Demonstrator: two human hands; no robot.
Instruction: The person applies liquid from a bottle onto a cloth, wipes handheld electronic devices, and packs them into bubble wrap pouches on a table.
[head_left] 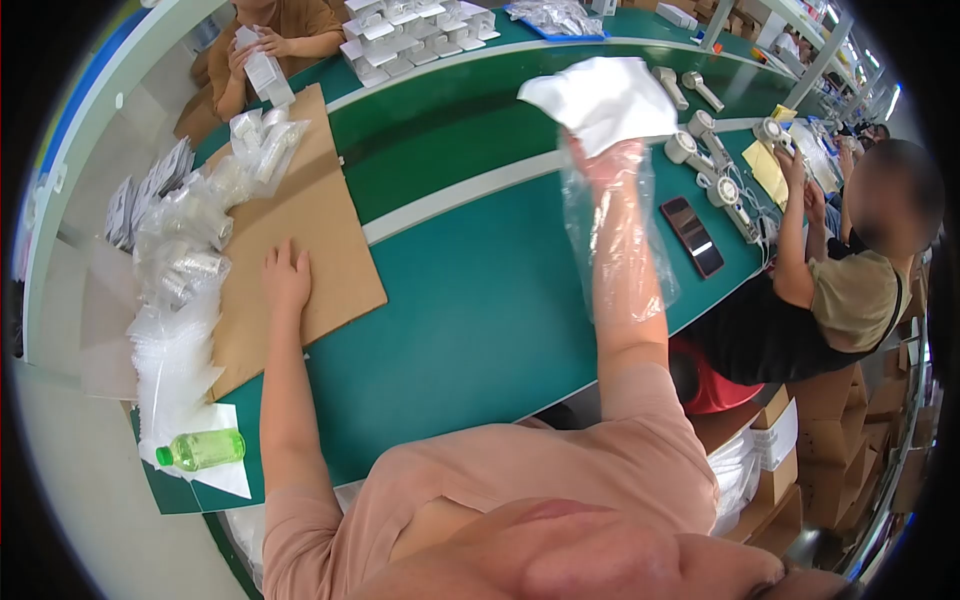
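Observation:
My left hand (288, 277) lies flat, fingers stretched out, on a brown cardboard sheet (345, 262) at the left of the green table. My right arm reaches forward over the table. A transparent plastic bag (645, 262) hangs around my right hand (608, 168) and forearm. At that hand's far end a white cloth or paper sheet (605, 105) is held up, spread and creased, over the green belt. It hides most of my right fingers. Along the cardboard's left edge runs a pile of bagged items (190, 225) and a stack of plastic sleeves (178, 340).
A phone (692, 237) and several white handheld devices (730, 200) lie right of my right arm. A green bottle (205, 450) lies at the near left. One person (840, 290) sits at right; another (265, 45) handles a white box (263, 68) across the table.

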